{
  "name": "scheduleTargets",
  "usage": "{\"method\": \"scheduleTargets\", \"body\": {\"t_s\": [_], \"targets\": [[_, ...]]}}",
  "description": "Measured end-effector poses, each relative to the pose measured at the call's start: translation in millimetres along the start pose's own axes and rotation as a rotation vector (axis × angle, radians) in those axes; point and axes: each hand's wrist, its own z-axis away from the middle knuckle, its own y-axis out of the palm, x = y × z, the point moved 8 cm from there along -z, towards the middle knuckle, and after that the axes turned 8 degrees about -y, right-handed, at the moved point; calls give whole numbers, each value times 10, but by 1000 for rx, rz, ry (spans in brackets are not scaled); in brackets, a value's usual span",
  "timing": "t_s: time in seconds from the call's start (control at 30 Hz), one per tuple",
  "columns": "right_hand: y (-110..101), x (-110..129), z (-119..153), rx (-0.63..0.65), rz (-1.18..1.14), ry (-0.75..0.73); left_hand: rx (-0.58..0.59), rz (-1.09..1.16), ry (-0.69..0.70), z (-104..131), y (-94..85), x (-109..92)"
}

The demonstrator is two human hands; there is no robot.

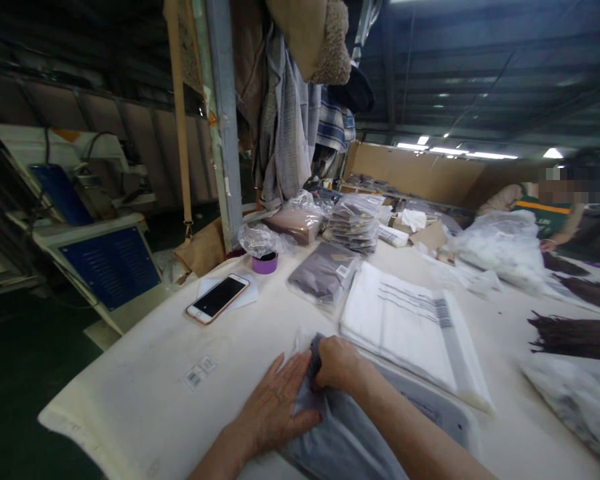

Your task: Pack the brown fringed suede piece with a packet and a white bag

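On the near part of the cloth-covered table lies a grey fabric item (347, 437) in clear plastic. My left hand (275, 405) rests flat on its left edge with the fingers spread. Curled over its far end is my right hand (341, 363), fingers closed on the dark grey material there; the fingertips are partly hidden. A grey plastic-wrapped packet (430, 400) lies under and beside my right forearm. Just beyond it is a stack of white printed bags (405, 320). Two barcode stickers (201, 372) are on the table left of my left hand.
A phone (219, 298), a purple tape roll (265, 263) and a bagged dark garment (323, 273) lie farther back. Stacked packets (353, 223) stand behind them. Clothes hang by a metal post (225, 127). A person (545, 207) stands at the far right behind plastic bags (503, 247).
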Motion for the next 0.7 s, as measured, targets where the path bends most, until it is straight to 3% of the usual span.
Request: {"method": "scheduleTargets", "body": {"t_s": [0.13, 0.2, 0.27, 0.33, 0.37, 0.43, 0.53, 0.63, 0.7], "targets": [[-274, -189, 110, 9, 177, 70, -6, -48, 8, -11, 14, 14], [-391, -198, 302, -59, 226, 70, -32, -83, 19, -13, 21, 26], [-364, -109, 583, -135, 252, 5, -73, -126, 41, -9, 29, 34], [-190, 72, 917, -229, 298, -192, -121, -166, 87, 3, 40, 26], [-96, 269, 1145, -355, 403, -447, -152, -183, 112, 10, 42, 22], [124, 387, 1624, -598, 628, -730, -220, -205, 157, 17, 41, 26], [301, 118, 2068, -732, 853, -748, -291, -209, 194, -12, 44, 77], [266, -197, 2286, -676, 981, -676, -376, -154, 182, -32, -31, 148], [219, -312, 2353, -669, 1004, -627, -535, -83, 143, 75, -203, 164]]}}
